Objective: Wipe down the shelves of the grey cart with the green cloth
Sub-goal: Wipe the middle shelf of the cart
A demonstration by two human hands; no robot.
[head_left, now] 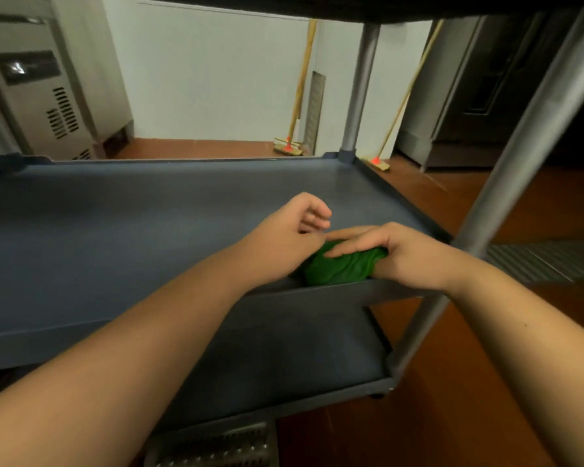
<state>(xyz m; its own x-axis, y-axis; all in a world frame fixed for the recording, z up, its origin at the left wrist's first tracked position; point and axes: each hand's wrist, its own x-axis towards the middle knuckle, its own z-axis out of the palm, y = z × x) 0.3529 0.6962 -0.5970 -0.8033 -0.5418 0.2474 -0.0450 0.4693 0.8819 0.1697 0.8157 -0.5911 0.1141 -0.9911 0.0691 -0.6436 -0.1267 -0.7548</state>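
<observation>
The grey cart's middle shelf (149,224) stretches across the view, with a lower shelf (300,352) beneath it and the top shelf overhead. A bunched green cloth (341,267) lies at the middle shelf's near right edge. My right hand (395,251) grips the cloth, its fingers laid over the top. My left hand (294,227) hovers just left of the cloth, fingers loosely curled, touching the right hand's fingertips; it hides the cloth's left end.
Grey cart posts rise at the near right (520,170) and far right (361,85). Two brooms (294,129) lean on the white wall behind. A steel appliance (38,96) stands far left. A floor drain grate (547,261) lies to the right.
</observation>
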